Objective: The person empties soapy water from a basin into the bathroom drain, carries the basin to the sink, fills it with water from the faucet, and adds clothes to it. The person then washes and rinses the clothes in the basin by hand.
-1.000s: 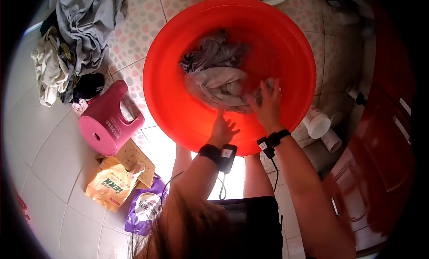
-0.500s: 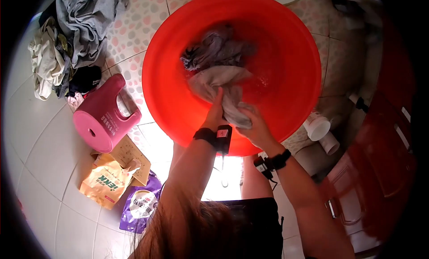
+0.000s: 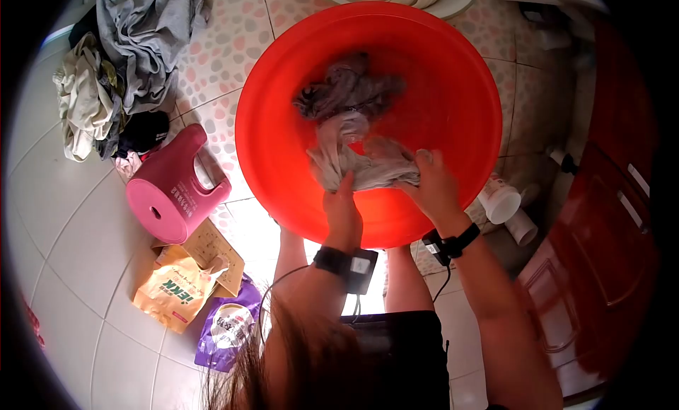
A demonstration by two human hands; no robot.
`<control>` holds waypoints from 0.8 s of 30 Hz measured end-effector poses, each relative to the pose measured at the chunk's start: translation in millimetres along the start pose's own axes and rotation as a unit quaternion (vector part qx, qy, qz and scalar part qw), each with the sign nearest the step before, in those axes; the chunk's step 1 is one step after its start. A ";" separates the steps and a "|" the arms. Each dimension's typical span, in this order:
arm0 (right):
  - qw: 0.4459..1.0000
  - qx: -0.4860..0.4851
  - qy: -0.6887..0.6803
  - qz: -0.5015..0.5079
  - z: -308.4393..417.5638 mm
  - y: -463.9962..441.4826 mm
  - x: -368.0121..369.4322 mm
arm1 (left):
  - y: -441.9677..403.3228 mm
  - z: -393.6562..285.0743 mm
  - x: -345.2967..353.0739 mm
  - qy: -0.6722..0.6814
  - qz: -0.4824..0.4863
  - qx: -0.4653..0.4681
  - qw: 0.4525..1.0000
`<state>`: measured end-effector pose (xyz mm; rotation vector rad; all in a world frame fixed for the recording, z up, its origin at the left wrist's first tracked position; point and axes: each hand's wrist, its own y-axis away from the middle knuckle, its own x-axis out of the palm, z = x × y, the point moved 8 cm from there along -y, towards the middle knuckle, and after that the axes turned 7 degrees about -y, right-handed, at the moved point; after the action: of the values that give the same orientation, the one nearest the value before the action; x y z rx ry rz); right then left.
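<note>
A big red basin [image 3: 269,191] stands on the tiled floor in front of me. Over its near half, a wet light-grey garment [image 3: 378,171] is stretched between my two hands. My left hand [image 3: 342,212] grips its left side, thumb on top. Fingers of my right hand [image 3: 431,183] are closed on its right end. The garment's far part hangs down into the basin; its exact kind cannot be made out. Behind it a darker grey-purple garment [image 3: 346,91] lies crumpled on the basin's bottom, apart from both hands.
A pink plastic stool [image 3: 159,201] lies on its side at left, near a pile of clothes [image 3: 145,49]. Below it are a yellow bag [image 3: 173,286] and a purple bag [image 3: 226,328]. White cups [image 3: 501,201] stand right of the basin. Red cabinets [image 3: 580,283] line the right.
My hands have moved apart, the right one going up and right, so the bunched light-grey garment is now spread sideways between them. The view has shifted slightly.
</note>
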<state>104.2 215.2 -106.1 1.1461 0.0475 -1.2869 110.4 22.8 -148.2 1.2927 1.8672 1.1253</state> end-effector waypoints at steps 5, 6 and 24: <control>0.992 0.034 0.111 -0.042 -6.3 -9.4 -19.8 | -10.3 63.3 -8.7 0.029 0.008 -0.132 0.991; 0.992 0.034 0.114 -0.042 -7.5 -10.1 -19.0 | -17.2 79.5 -9.0 0.030 0.021 -0.175 0.984; 0.984 -0.104 0.060 0.130 1.8 -41.5 107.8 | -82.9 63.0 -19.1 0.129 0.123 -0.106 0.978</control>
<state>110.2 142.9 -196.2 1.0110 0.1152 -0.9568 133.8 10.2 -250.7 1.3296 1.7369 1.6446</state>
